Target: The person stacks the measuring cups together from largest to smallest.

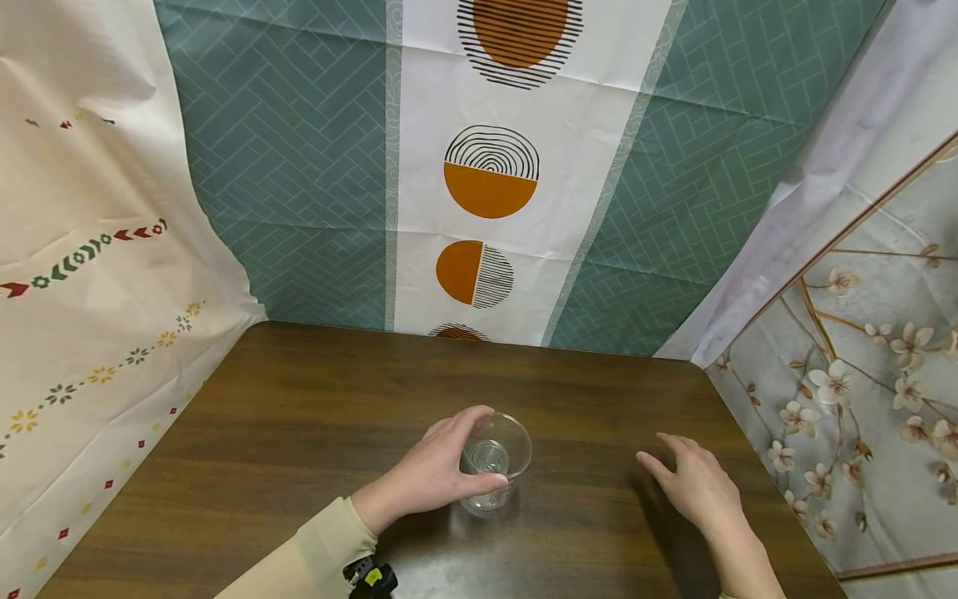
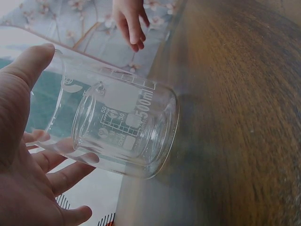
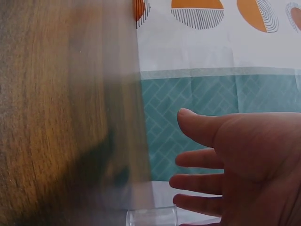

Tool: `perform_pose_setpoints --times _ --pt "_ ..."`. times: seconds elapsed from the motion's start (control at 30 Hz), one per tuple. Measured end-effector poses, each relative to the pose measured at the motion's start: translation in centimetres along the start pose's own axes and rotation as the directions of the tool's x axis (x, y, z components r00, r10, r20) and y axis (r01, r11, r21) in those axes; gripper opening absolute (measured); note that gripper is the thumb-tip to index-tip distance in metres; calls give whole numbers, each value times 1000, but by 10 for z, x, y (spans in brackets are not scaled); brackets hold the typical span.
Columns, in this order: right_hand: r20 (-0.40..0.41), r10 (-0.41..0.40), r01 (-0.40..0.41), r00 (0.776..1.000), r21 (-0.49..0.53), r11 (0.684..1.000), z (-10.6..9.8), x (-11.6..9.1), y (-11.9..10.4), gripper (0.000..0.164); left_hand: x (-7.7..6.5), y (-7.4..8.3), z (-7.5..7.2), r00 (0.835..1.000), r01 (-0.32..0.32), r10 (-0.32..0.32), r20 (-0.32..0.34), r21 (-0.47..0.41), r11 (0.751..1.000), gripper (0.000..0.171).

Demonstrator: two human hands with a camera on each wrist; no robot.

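A clear glass beaker (image 1: 516,445) marked 500ml stands on the table near its middle. My left hand (image 1: 430,466) holds it near the rim, thumb on the near side and fingers on the far side. In the left wrist view, a smaller marked glass beaker (image 2: 115,125) shows inside the large beaker (image 2: 141,162). My right hand (image 1: 696,487) hovers over the table's right part, fingers extended and holding nothing. At the bottom edge of the right wrist view, part of a clear glass object (image 3: 151,216) shows near the right hand (image 3: 235,160); most of it is cut off.
The brown wooden table (image 1: 314,391) runs back to a green and white patterned curtain (image 1: 299,166). A cream cloth (image 1: 97,291) hangs along the left side, a flowered cloth (image 1: 861,416) along the right. A black device (image 1: 370,576) sits by the left wrist.
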State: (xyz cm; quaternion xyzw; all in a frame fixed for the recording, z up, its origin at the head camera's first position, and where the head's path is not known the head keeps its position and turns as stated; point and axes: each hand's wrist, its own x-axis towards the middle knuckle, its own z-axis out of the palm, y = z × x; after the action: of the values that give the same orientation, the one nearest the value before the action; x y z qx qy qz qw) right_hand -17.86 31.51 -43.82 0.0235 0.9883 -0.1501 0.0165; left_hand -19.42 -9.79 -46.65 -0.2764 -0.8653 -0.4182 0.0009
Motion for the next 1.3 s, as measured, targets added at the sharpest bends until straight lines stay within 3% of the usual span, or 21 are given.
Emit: perform_pose_setpoints --times 0.43,0.73,1.0,1.3 --pt "-28 17 -18 999 -17 1000 -1 2 9 85 2 0 0 1000 -8 8 -3 3 1000 93" --pt "9 72 -71 997 -22 997 -1 1 24 86 1 0 0 1000 -12 12 -7 -5 1000 92" --pt "62 114 -113 992 -13 993 -1 0 40 99 1 -1 0 1000 -5 5 -2 -6 1000 93" --pt "92 152 -152 984 -15 988 -4 -1 47 98 1 -1 0 1000 2 -2 1 -3 1000 93"
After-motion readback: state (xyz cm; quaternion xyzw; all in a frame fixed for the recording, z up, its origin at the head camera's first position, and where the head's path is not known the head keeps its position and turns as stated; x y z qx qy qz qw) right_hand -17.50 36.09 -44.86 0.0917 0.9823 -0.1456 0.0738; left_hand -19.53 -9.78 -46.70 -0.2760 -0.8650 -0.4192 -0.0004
